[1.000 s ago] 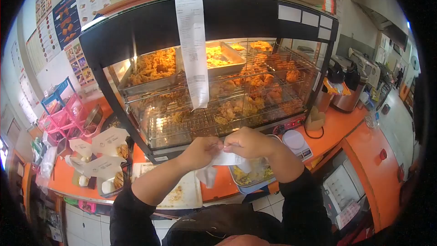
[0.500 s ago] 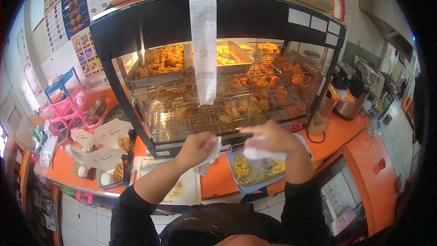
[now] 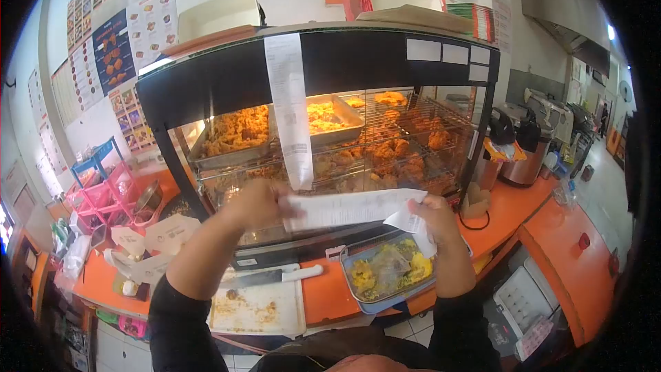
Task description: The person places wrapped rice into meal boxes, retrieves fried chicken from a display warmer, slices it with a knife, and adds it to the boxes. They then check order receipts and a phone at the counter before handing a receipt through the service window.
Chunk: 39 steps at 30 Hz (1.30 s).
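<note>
A long white printed receipt [image 3: 348, 209] is stretched sideways in front of a heated display case [image 3: 323, 47]. My left hand [image 3: 260, 205], smeared by motion, is closed on its left end. At the other end, my right hand [image 3: 438, 218] pinches the paper, and a loose tail of it curls down below the fingers. Another printed receipt [image 3: 289, 110] hangs from the top of the case, its lower end just above the stretched one. Fried chicken [image 3: 237, 131] fills trays and racks behind the glass.
Below my hands lie a white cutting board [image 3: 258, 311] with crumbs, a knife [image 3: 303, 273] and a metal tray [image 3: 385, 296] of yellow food pieces. Opened food boxes [image 3: 169, 241] and pink baskets [image 3: 103, 196] stand at the left. Metal cookers [image 3: 527, 158] stand at the right.
The crumpled paper in my hands is now spread out straight between them. My left hand has moved left and up. The view has tilted upward, and the knife on the board has come into sight.
</note>
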Motion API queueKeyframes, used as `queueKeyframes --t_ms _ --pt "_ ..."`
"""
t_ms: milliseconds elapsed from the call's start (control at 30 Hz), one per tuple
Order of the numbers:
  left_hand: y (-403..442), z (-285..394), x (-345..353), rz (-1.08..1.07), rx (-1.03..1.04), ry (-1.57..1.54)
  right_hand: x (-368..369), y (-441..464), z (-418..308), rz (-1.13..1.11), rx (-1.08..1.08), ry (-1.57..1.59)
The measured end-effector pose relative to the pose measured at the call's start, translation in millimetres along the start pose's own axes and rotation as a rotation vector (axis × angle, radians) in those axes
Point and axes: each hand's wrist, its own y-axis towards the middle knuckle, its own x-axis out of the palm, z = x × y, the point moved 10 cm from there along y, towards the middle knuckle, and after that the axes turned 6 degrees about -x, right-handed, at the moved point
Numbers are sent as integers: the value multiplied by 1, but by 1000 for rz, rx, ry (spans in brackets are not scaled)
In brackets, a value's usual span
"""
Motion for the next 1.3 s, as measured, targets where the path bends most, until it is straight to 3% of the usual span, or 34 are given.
queueKeyframes --t_ms 67,167,300,433,500,567,667,800,900,1033,1233,1300 --pt "18 14 -21 130 95 -207 -9 -2 2 75 -49 99" --pt "41 64 -51 367 210 -91 10 -7 10 115 -121 154" --pt "70 164 -78 573 613 472 31 -27 7 40 -28 45" --pt "70 224 -117 908 451 773 0 -56 34 81 -11 -57" --pt "67 239 -122 1211 668 968 -14 -74 53 110 28 -96" --pt "51 247 -122 1356 822 913 -28 -92 75 140 51 -20" --pt "87 239 -115 1135 695 1028 -48 -122 100 174 167 28" --pt "96 232 -94 1111 776 851 -62 -158 115 214 295 223" --pt "69 235 -75 1352 874 897 -61 -168 123 237 338 298" --pt "92 234 -71 1179 694 1077 -74 -170 151 263 301 238" --pt "95 232 -57 1191 788 1138 -62 -171 141 289 350 238" --pt "94 235 -63 1147 799 1025 -54 -164 138 285 348 394"
